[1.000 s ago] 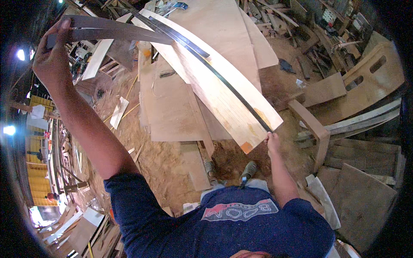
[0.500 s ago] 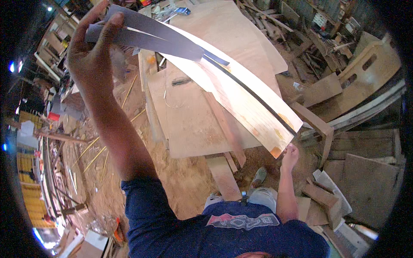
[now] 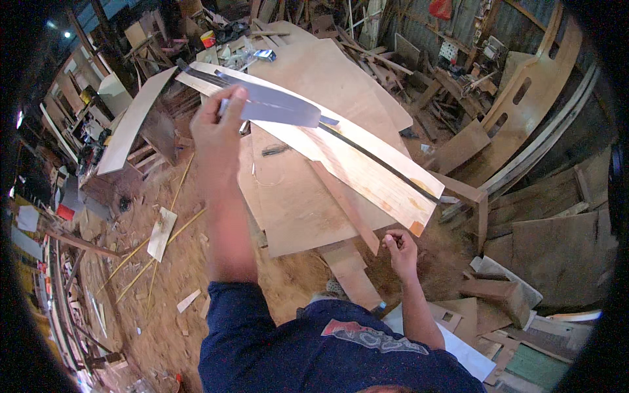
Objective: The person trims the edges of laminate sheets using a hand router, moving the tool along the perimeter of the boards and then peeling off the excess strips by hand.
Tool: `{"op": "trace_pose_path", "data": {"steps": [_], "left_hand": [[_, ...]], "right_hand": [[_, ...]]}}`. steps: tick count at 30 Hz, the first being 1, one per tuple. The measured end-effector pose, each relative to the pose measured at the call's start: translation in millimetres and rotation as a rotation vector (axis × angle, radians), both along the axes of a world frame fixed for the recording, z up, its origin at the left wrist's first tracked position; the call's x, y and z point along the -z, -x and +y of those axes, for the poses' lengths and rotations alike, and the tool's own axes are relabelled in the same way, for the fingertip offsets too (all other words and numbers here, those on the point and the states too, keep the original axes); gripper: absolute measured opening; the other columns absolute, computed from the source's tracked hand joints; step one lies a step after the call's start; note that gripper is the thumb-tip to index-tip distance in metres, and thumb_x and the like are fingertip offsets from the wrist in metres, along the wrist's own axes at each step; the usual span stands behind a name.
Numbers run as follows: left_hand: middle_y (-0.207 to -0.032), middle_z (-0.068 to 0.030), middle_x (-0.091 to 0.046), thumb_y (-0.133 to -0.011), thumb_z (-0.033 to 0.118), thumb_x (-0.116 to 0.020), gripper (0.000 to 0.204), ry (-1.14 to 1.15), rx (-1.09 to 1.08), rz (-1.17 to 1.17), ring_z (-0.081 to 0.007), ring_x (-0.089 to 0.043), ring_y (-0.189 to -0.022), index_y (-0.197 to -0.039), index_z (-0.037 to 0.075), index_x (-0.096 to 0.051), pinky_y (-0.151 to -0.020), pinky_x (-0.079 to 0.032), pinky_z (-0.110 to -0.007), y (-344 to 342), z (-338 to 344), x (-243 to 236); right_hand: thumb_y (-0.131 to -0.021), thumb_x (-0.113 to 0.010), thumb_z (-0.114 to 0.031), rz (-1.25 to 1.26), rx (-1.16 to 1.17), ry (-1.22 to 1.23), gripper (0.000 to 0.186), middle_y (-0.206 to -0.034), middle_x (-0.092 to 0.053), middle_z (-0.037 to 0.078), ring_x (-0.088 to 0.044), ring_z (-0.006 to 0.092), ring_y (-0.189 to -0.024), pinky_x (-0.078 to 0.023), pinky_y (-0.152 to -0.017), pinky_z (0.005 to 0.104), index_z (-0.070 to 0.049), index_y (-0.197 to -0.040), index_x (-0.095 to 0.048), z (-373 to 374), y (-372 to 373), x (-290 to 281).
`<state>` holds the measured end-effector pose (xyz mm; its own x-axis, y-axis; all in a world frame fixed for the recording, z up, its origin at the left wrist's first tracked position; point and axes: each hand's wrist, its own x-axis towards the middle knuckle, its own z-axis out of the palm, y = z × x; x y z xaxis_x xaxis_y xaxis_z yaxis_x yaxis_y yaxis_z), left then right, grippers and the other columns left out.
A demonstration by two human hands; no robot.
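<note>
My left hand is raised at the upper left, its fingers and thumb closed on a flat blue-grey strip. The strip slants down to the right over a long pale wooden board. A thin black line runs along the board, and an orange-brown patch marks its near right corner. My right hand is just below that corner, apart from the board. Its thumb and fingertips are pinched together; whether they hold anything is too small to tell.
Large plywood sheets lie under the board, with a narrow reddish wood strip and a small dark object on them. A curved wooden panel with slots stands at the right. Scrap timber lies on the left floor.
My left hand has moved right and a little down with the strip, which now looks shorter. My right hand has come away from the board's corner, moving left and down.
</note>
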<state>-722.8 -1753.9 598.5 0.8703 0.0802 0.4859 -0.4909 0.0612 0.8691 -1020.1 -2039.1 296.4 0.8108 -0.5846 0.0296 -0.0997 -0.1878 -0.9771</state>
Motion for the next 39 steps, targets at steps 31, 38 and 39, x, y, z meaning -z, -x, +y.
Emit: {"op": "trace_pose_path", "data": {"steps": [31,38,39], "left_hand": [[-0.099,-0.0079,-0.073,-0.096,0.017,-0.077,0.027,0.090,0.390,0.148,-0.0148,-0.069,-0.084,-0.111,-0.004,-0.073,-0.078,-0.063,-0.033,-257.2,330.8,-22.9],[-0.102,-0.0100,-0.072,-0.097,0.015,-0.074,0.021,0.244,0.477,0.140,-0.0190,-0.071,-0.093,-0.107,-0.004,-0.072,-0.080,-0.063,-0.036,-375.3,419.2,-67.9],[-0.102,-0.0101,-0.072,-0.097,0.015,-0.074,0.022,0.230,0.467,0.126,-0.0193,-0.071,-0.094,-0.108,-0.003,-0.071,-0.083,-0.063,-0.037,-388.2,426.6,-74.5]], "right_hand": [[-0.095,-0.075,-0.012,-0.163,0.224,0.297,0.031,-0.105,-0.071,0.011,-0.067,0.0196,-0.096,-0.055,-0.087,0.0350,0.000,-0.122,-0.067,342.9,-313.0,-100.4],[-0.092,-0.077,-0.010,-0.211,0.237,0.387,0.041,-0.115,-0.070,0.012,-0.067,0.0230,-0.105,-0.053,-0.091,0.0363,-0.003,-0.130,-0.063,382.1,-464.0,-129.7],[-0.092,-0.078,-0.010,-0.201,0.241,0.436,0.044,-0.118,-0.069,0.013,-0.066,0.0231,-0.108,-0.053,-0.092,0.0366,-0.003,-0.132,-0.062,378.4,-483.4,-130.3]]}}
